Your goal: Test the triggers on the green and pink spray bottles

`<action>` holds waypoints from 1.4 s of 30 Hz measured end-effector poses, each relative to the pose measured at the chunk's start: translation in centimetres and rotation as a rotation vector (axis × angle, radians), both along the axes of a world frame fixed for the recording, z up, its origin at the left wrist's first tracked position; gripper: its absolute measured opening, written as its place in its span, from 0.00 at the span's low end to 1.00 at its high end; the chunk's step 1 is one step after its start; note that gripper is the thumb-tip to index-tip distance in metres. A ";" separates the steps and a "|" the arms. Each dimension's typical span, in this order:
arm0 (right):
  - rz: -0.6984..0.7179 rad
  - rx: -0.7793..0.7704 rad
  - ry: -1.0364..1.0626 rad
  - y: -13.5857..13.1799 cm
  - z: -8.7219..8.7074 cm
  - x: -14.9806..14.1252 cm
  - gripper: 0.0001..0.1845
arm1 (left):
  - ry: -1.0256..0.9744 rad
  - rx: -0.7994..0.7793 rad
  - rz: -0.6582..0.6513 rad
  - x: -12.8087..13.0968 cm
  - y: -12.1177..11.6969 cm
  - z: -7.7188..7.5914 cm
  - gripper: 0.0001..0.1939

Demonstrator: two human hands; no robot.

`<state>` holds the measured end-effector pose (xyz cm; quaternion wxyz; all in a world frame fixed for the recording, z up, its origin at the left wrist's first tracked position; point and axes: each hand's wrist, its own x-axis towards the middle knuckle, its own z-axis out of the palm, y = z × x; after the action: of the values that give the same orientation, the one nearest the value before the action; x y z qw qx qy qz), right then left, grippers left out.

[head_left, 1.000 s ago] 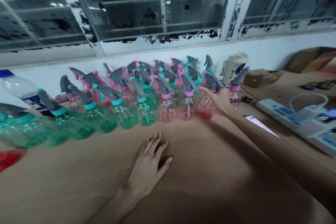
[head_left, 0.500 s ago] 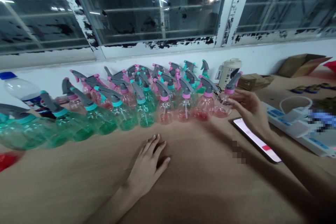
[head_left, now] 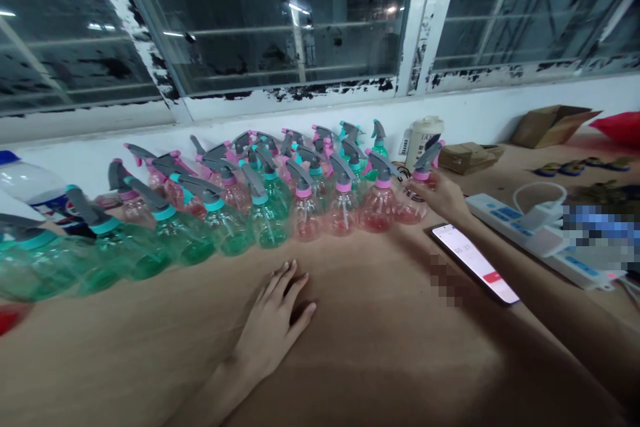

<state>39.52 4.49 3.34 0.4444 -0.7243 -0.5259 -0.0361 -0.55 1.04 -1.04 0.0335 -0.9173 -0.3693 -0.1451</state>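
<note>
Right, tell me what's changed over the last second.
The right hand left the second-from-right bottle in the front row and moved right to the end bottle, though its grip there is unclear. The phone, mostly hidden by the right arm before, now shows. The left hand stayed resting on the table, and the green bottles stayed put.

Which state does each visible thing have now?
Left hand: open, palm down.
Right hand: by rightmost pink plastic spray bottle (upright); grip unclear.
Front-row green plastic spray bottles: standing upright.
Flat black smartphone: lit.
White plastic power strip: white charger plugged in.
Clear blue-capped plastic bottle: closed.
</note>
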 end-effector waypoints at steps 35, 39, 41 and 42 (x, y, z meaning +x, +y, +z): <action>1.081 -0.364 0.302 -9.7 4.2 -14.4 0.15 | -0.067 -0.088 0.008 0.0 -0.3 0.0 0.25; 1.125 -0.397 0.332 -9.8 4.4 -14.7 0.17 | -0.160 -0.205 -0.034 -0.1 -0.9 0.8 0.24; 1.122 -0.388 0.312 -9.9 4.4 -14.8 0.19 | -0.212 -0.274 -0.088 -0.1 -1.4 1.1 0.25; 1.119 -0.381 0.291 -9.9 4.4 -14.8 0.20 | -0.232 -0.309 -0.120 -0.1 -1.6 1.1 0.26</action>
<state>24.68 -5.45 7.78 0.3259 -0.4021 -0.7578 0.3973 -0.63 -0.54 0.08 -0.1589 -0.9090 -0.3332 -0.1933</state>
